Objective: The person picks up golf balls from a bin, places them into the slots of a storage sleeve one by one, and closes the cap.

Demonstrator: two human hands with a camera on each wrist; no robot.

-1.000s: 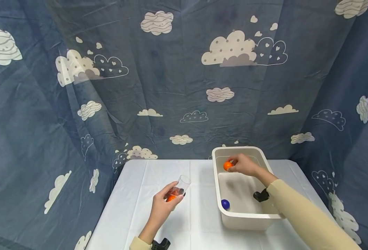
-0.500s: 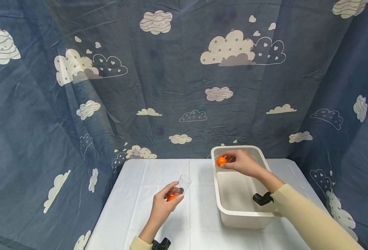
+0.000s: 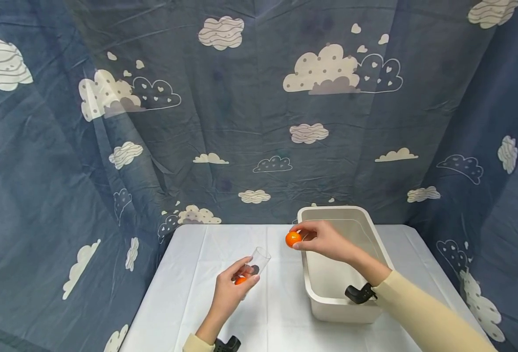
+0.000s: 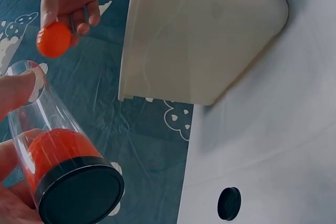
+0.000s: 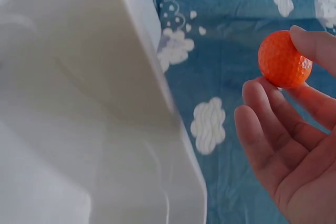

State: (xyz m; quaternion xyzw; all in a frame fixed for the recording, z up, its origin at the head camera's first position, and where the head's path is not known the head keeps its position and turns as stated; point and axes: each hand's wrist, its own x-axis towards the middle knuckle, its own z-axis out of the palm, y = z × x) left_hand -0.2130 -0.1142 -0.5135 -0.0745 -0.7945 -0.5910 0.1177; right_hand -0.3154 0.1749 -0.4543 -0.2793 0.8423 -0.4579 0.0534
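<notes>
My left hand (image 3: pixel 230 293) grips a clear plastic tube (image 3: pixel 262 255), tilted with its open mouth up. In the left wrist view, a black cap (image 4: pixel 83 191) closes the tube's lower end and an orange ball (image 4: pixel 59 148) sits above it. My right hand (image 3: pixel 327 242) pinches an orange golf ball (image 3: pixel 292 239) between thumb and fingertips, just outside the bin's left rim. The right wrist view shows the dimpled golf ball (image 5: pixel 283 59) held at the fingertips, the other fingers (image 5: pixel 257 129) loosely bent. From the left wrist, that ball appears above the tube's mouth, apart from it.
A deep off-white bin (image 3: pixel 342 300) stands on the right of the white-covered table (image 3: pixel 197 264), under my right forearm. A loose black cap (image 4: pixel 229 203) lies on the table near the tube. Behind and beside the table hangs a dark blue cloud-print curtain (image 3: pixel 241 107).
My right hand has carried the orange golf ball left, from inside the bin out past its left rim. A blue ball seen in the bin earlier is out of sight. My left hand stays nearly still.
</notes>
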